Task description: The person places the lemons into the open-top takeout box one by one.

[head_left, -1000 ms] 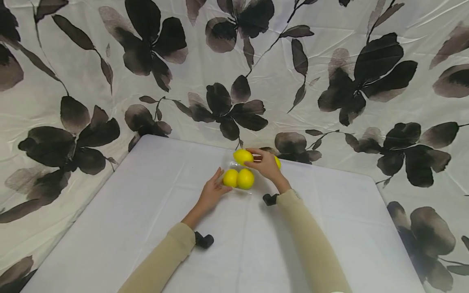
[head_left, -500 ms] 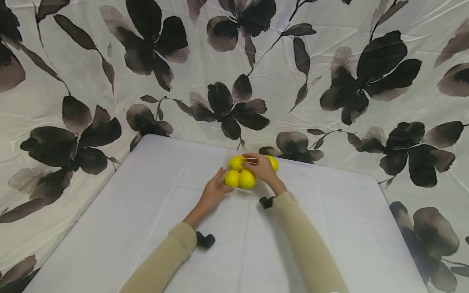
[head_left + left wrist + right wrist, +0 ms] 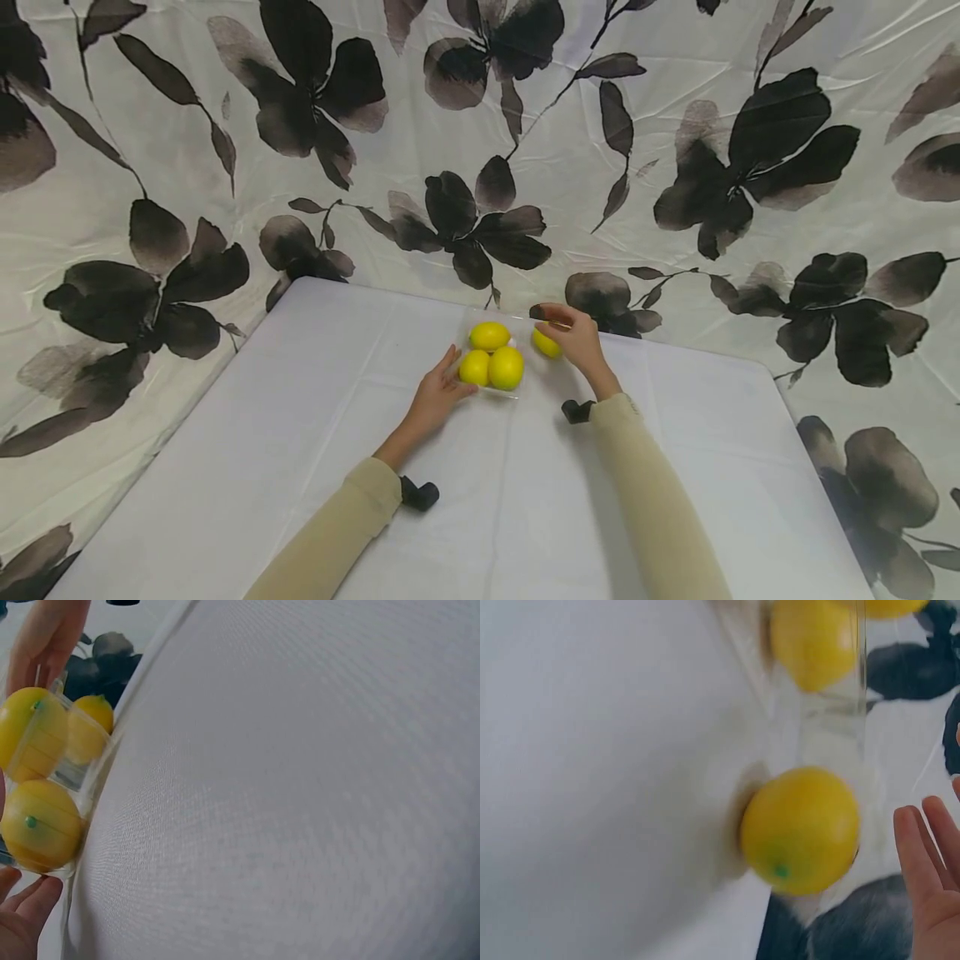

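Observation:
In the head view, a clear plastic box stands near the table's far edge with three lemons in it: one lemon behind a left lemon and a right lemon. My left hand rests against the box's left side, fingers extended and thumb near the front corner. Another lemon lies on the table just right of the box. Above it is my right hand. The right wrist view shows straight fingers apart from that lemon.
White cloth covers the table. Behind and beside it hangs a pale curtain printed with dark flowers. Black wrist cameras sit on both sleeves.
My right hand has lowered a lemon into the back of the box and let it go. It has then moved right, over the lemon outside. My left hand stays against the box.

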The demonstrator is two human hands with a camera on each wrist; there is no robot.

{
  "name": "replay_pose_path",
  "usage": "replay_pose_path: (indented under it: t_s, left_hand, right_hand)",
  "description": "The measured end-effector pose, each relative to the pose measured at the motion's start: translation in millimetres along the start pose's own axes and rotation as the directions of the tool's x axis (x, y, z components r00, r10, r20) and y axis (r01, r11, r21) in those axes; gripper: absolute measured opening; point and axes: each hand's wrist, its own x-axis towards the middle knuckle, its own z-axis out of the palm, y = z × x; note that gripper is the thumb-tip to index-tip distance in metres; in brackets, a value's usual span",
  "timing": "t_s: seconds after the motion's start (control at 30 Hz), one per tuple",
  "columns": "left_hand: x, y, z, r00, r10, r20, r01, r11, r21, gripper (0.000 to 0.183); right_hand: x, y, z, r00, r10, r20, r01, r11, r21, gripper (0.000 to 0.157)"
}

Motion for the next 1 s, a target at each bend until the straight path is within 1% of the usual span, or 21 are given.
replay_pose_path:
  t_s: [0.07,0.17,0.23,0.33,0.4,0.5,0.63,0.77,0.83,0.93,1.0]
  left_hand:
    - [0.3,-0.9,-0.2,1.0,0.003,0.0,-0.003,1.0,-0.001,0.087]
    - [0.2,-1.3,-1.1,1.0,0.011,0.002,-0.011,1.0,-0.003,0.087]
    - [0.2,-1.3,-1.9,1.0,0.017,-0.006,-0.017,1.0,-0.001,0.087]
    - [0.3,-1.8,-2.8,1.0,0.022,-0.014,-0.022,1.0,0.001,0.087]
    - [0.7,-2.9,-2.9,1.0,0.022,-0.011,-0.022,1.0,-0.003,0.087]
    - [1.0,-5.0,-2.7,1.0,0.014,0.002,-0.014,1.0,-0.015,0.088]
    - [0.6,-6.0,-2.2,1.0,0.0,0.008,0.0,0.999,-0.033,0.088]
    - [0.9,-5.8,-1.5,1.0,-0.004,0.009,0.004,0.999,-0.037,0.088]
    - [1.2,-6.3,-1.3,1.0,-0.004,0.012,0.005,0.999,-0.035,0.088]
    - [0.8,-5.0,-1.4,1.0,-0.009,0.017,0.01,0.999,-0.038,0.088]
    - [0.1,-2.8,-1.9,1.0,0.0,0.018,0.001,0.999,-0.036,0.087]
  right_hand:
    - [-1,6,-5.3,1.0,0.012,-0.02,-0.011,1.0,0.005,0.044]
    - [-1,18,-10.9,0.999,0.024,-0.047,-0.026,0.999,-0.041,0.045]
    - [-1,27,-13.3,0.999,0.036,-0.04,-0.039,0.996,-0.077,0.046]
    - [-2,39,-15.7,0.997,0.08,-0.008,-0.08,0.99,-0.113,0.049]
    - [-4,46,-16.9,0.992,0.126,0.019,-0.123,0.987,-0.103,0.051]
    - [-6,52,-17.9,0.976,0.21,0.054,-0.206,0.976,-0.073,0.056]
    - [-7,55,-16.1,0.959,0.261,0.106,-0.254,0.964,-0.077,0.061]
    - [-7,52,-12.2,0.963,0.242,0.119,-0.231,0.968,-0.104,0.059]
    - [-7,49,-11.3,0.967,0.227,0.115,-0.217,0.972,-0.095,0.058]
    - [-7,44,-11.9,0.977,0.191,0.093,-0.184,0.98,-0.079,0.058]
    - [-5,38,-13.3,0.985,0.156,0.074,-0.151,0.986,-0.064,0.058]
